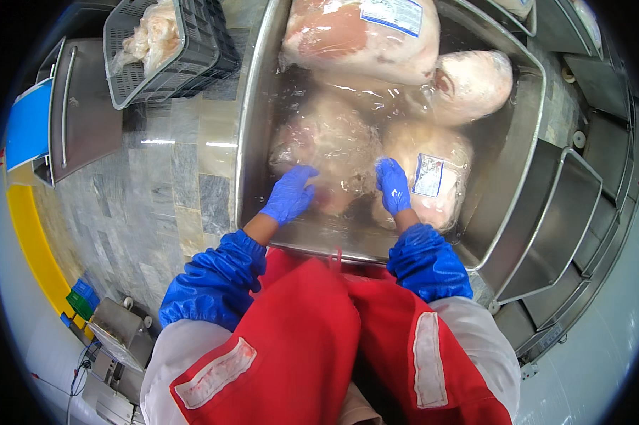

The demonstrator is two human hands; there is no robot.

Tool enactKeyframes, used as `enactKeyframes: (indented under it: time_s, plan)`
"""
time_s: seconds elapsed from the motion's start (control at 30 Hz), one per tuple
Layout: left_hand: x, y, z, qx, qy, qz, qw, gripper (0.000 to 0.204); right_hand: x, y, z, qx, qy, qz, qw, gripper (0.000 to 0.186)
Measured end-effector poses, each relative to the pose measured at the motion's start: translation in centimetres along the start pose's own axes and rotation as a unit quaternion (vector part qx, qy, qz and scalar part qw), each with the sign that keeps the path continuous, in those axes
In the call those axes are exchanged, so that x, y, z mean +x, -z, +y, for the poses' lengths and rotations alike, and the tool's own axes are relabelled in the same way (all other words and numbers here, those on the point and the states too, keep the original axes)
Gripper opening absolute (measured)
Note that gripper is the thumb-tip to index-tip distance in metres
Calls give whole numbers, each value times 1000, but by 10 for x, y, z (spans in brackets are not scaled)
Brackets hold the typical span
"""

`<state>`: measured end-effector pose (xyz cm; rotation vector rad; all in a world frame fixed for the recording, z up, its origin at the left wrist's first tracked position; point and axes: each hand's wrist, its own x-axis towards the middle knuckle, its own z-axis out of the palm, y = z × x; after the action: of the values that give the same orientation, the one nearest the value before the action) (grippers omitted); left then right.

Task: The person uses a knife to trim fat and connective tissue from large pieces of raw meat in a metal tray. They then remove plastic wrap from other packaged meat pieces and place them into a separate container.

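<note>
Both hands wear blue gloves and reach into a deep steel tub [241,156] of murky water. My left hand [289,196] is at the near left edge of a plastic-wrapped piece of meat [326,134], its fingers and thumb apart. My right hand [392,185] is between that piece and another wrapped meat piece [447,152] with a white label, fingers stretched out and slightly bent. Neither hand visibly grips anything; the water and film partly hide the contact. Farther back lie a large labelled meat piece [362,49] and a smaller wrapped one [475,85].
A grey plastic crate [192,64] holding crumpled clear film [153,35] stands left of the tub. Steel carts [89,106] stand at far left, and more wheeled steel bins [546,219] line the right. The tiled floor [170,177] looks wet.
</note>
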<state>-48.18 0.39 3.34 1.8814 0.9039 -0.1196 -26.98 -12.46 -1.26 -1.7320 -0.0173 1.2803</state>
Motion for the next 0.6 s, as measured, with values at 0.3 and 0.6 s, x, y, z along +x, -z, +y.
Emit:
enactKeyframes:
  time_s: [0.3,0.6]
  plan:
    - [-6,-58,38,81,-10,11,997,66,-89,28,-61,-1,52,-83,995,11]
    - [7,-87,75,0,-9,115,993,77,-141,107,-144,156,76,-142,975,16]
